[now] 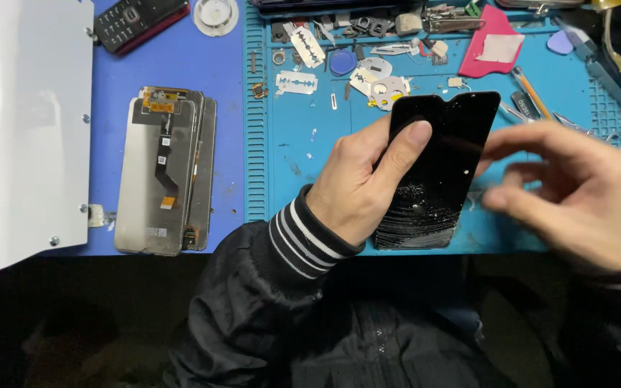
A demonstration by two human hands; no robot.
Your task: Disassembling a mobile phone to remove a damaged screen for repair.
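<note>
At centre frame the left hand (357, 190) is gripping a cracked black phone screen (436, 169) while the blurred right hand (576, 197), fingers loosely apart, is hovering beside it.

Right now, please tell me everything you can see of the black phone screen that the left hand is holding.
The black phone screen is a thin, glossy, glass-like panel with rounded corners and a small notch in its top edge. Its lower part is badly cracked, with pale dust and splinters; the upper part looks whole. It is held nearly upright, tilted slightly right, above the teal work mat. The left hand holds its left edge, thumb pressed on the front. The blurred right hand is at its right edge; whether it touches is unclear.
</note>
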